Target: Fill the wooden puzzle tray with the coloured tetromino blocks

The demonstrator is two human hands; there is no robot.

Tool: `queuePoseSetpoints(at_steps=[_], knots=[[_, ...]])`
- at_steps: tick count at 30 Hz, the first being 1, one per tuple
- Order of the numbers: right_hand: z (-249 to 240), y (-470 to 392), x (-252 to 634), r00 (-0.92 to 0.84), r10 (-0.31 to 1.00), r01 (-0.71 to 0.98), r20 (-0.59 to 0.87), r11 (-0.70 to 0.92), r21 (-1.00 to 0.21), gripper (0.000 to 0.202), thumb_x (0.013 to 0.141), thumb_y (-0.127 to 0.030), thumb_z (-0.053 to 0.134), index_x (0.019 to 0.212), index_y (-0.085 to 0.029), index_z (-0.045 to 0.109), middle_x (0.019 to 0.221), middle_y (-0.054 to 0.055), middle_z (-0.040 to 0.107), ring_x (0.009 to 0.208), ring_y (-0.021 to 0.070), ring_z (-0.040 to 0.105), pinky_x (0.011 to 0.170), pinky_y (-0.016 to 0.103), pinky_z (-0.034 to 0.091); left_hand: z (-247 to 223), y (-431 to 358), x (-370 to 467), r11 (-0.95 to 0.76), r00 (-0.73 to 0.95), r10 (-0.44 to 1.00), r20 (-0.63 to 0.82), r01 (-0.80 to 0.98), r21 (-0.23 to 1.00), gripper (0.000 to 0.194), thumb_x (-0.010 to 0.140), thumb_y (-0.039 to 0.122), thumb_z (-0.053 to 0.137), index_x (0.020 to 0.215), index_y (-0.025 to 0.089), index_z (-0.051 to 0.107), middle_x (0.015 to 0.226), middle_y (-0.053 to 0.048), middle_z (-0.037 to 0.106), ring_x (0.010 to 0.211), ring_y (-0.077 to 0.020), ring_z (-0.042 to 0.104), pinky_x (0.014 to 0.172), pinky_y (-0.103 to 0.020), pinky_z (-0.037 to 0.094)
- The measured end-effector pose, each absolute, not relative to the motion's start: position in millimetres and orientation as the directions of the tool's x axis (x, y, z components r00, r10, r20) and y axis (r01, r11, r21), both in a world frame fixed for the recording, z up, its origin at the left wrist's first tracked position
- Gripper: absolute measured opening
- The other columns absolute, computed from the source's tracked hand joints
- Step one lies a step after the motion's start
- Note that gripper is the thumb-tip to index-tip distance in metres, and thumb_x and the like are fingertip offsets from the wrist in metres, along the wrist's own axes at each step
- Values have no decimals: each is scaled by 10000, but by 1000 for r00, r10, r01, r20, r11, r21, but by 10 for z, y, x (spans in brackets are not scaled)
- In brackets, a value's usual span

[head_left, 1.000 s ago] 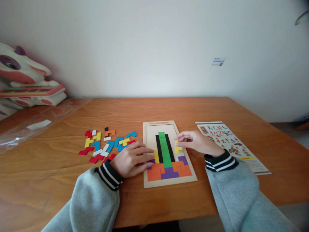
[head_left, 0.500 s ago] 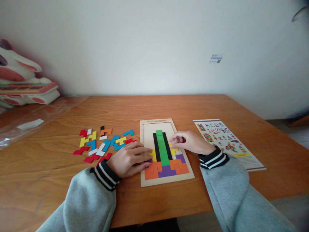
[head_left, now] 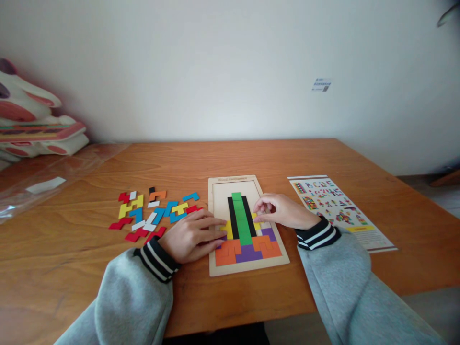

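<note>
A wooden puzzle board lies in front of me, holding a green strip between two black strips, with orange and purple pieces along its lower end. My left hand rests flat over the board's left edge, fingers spread, fingertips beside a yellow piece and partly covering a purple one. Over the board's right side, my right hand is pinched, with thumb and fingertips at another yellow piece next to the right black strip. That piece is partly hidden by the fingers.
Loose coloured pieces are scattered left of the board. A printed pattern sheet lies on the right. Clear plastic wrapping and a white and pink animal-shaped toy are at the far left, near the wall.
My right fingertips have shifted very slightly at the yellow piece. My left hand has stayed nearly in place. The camera view has moved a little.
</note>
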State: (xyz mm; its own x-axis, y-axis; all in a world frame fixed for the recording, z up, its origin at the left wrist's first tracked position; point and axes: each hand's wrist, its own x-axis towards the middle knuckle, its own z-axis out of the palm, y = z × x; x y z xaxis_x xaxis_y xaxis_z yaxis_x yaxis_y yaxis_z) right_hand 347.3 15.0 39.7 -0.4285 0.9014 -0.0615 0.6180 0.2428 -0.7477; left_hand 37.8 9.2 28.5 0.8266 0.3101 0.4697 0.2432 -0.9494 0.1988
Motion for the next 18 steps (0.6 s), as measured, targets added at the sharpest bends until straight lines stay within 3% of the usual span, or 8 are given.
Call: queuePoseSetpoints(at_steps=[8,18], knots=[[404,137,3498,-479,878,647,-28,331,-686,401,713,-528,821,888,-183,715,857,33,639,767,168,555,697,290,437,272,101,376,-955,830,294,474,232,186,214,961,255,607,1131,210,729,1161,-87,745,986,-214,684,919,-397,581],[426,133,3507,-489,870,667,-64,326,-670,457,708,-570,811,935,-183,722,898,41,634,810,180,557,725,295,435,283,99,383,-957,824,285,490,220,187,214,957,250,615,1127,182,724,1170,-81,745,992,-218,660,884,-383,584]])
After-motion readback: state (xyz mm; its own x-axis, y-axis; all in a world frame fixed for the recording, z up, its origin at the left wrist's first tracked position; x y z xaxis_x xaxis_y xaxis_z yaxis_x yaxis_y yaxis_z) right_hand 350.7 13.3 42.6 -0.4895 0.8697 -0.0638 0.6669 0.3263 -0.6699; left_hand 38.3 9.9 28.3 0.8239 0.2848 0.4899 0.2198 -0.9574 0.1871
